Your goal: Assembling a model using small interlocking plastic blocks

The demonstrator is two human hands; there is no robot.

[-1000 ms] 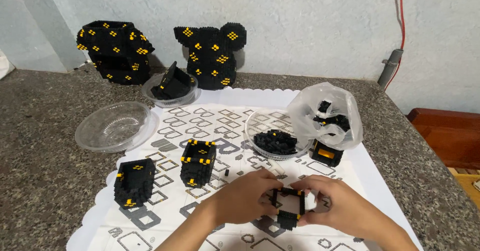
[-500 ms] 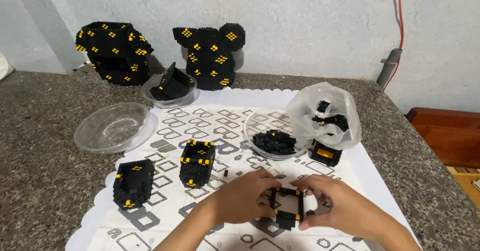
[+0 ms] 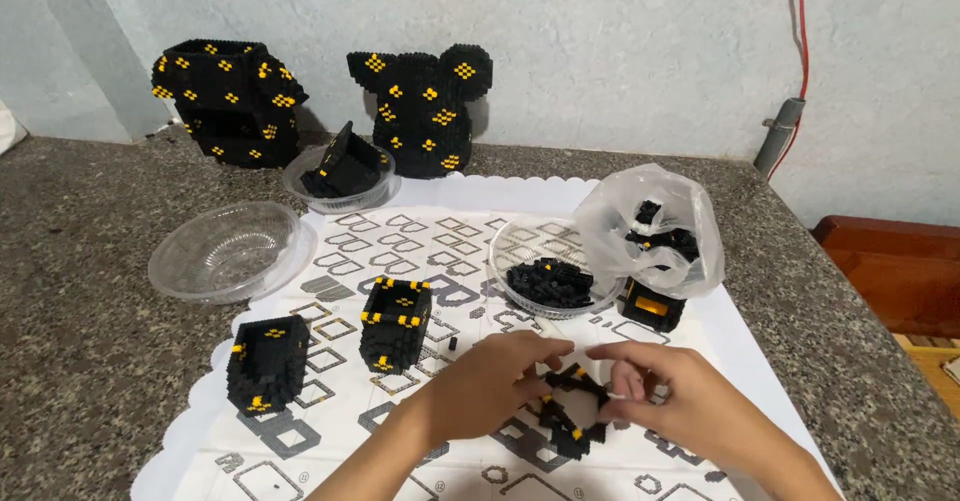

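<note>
Both hands hold one small black brick assembly with yellow studs [image 3: 570, 411] just above the white patterned mat [image 3: 400, 236]. My left hand [image 3: 490, 386] grips its left side with fingers curled over the top. My right hand [image 3: 665, 396] pinches its right side, fingertips near the top edge. Much of the assembly is hidden between the fingers.
Two hollow black brick boxes [image 3: 267, 361] [image 3: 396, 323] stand left of my hands. A clear dish of loose black bricks [image 3: 550, 283], a plastic bag of bricks [image 3: 652, 231] and a small block [image 3: 653, 308] lie behind. An empty clear bowl [image 3: 225, 251], another bowl with bricks [image 3: 340, 173] and two large black models [image 3: 228, 101] [image 3: 425, 111] sit further back.
My hands have turned the small assembly between them, and the white piece seen a second ago is out of sight. Everything else stays in place.
</note>
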